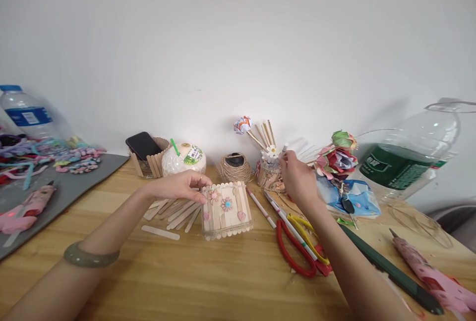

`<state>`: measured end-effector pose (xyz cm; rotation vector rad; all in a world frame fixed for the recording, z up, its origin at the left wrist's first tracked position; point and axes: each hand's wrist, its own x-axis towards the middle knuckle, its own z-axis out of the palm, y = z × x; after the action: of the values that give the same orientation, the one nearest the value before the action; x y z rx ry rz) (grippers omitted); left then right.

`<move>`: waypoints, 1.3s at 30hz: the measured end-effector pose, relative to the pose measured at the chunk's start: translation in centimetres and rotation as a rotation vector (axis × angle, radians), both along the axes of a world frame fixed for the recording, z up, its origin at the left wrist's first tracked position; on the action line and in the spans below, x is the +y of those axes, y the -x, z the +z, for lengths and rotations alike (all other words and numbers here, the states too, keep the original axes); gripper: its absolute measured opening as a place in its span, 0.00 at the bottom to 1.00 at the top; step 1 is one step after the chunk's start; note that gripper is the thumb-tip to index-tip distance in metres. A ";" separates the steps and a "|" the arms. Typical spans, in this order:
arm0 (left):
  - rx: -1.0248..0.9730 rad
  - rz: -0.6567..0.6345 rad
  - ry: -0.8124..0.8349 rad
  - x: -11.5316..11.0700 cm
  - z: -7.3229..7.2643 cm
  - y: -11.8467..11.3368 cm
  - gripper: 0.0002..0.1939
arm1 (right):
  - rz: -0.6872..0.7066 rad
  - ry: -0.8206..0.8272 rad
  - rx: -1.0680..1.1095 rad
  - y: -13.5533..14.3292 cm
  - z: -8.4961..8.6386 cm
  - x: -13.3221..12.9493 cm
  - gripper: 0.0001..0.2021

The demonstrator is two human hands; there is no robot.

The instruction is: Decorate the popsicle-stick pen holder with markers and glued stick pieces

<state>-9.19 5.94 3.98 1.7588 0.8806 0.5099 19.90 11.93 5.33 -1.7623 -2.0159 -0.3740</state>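
My left hand grips the upper left edge of a craft-stick box, thumb in front. Pink flowers, hearts and a blue-centred flower decorate its pale front, with twine along the edges. Farther back, my right hand is closed in a pinch beside a twine-wrapped pot. A small greyish tip shows at its fingertips; I cannot tell what it belongs to. The pot holds several thin sticks, a white daisy and an orange-and-white paper flower on a stick. Loose craft sticks lie behind my left hand's box.
Twine ball, wrapped coconut and phone in a stick holder stand along the wall. Red-and-yellow scissors, pens, a green-handled tool and a pink glue gun lie right. Another glue gun rests left; a large bottle lies right.
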 end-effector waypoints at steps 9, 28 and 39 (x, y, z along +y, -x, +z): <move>0.022 0.017 0.006 -0.1 -0.1 0.1 0.11 | -0.040 -0.017 0.047 0.5 0.4 0.2 0.15; 0.004 0.016 0.017 -0.1 0.1 -0.1 0.12 | 0.097 -0.021 0.253 0.3 0.7 0.9 0.26; 0.034 0.026 0.003 -0.1 -0.1 0.2 0.12 | 0.146 -0.079 0.092 -0.1 0.6 0.8 0.18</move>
<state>-9.39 5.84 3.92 1.7603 0.9288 0.4962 19.99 12.75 5.93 -1.5464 -2.0217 -0.3162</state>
